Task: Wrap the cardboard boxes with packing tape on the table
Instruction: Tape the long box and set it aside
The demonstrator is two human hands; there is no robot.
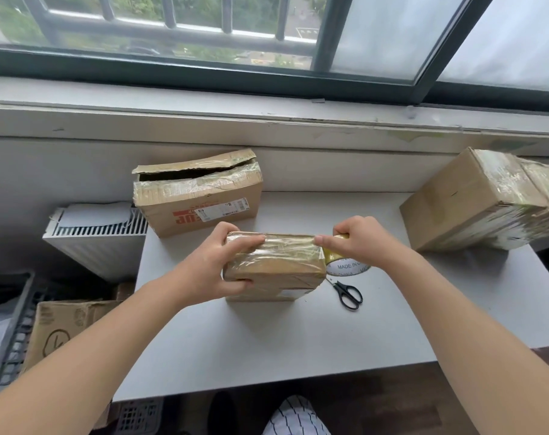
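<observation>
A small cardboard box (pixel 276 268), covered in shiny clear tape, stands on the grey table (pixel 267 346) in the middle. My left hand (pixel 218 262) grips its left end, fingers over the top edge and thumb on the front face. At the box's right end my right hand (pixel 358 243) holds the roll of packing tape (pixel 345 265), thumb pressed at the box's top right corner. The roll is partly hidden behind the box and my fingers.
Black scissors (pixel 348 293) lie just right of the small box. A larger box (pixel 198 193) with a torn-open top stands at the back left, a big taped box (pixel 486 199) at the back right. A radiator (pixel 97 240) and floor clutter sit left of the table.
</observation>
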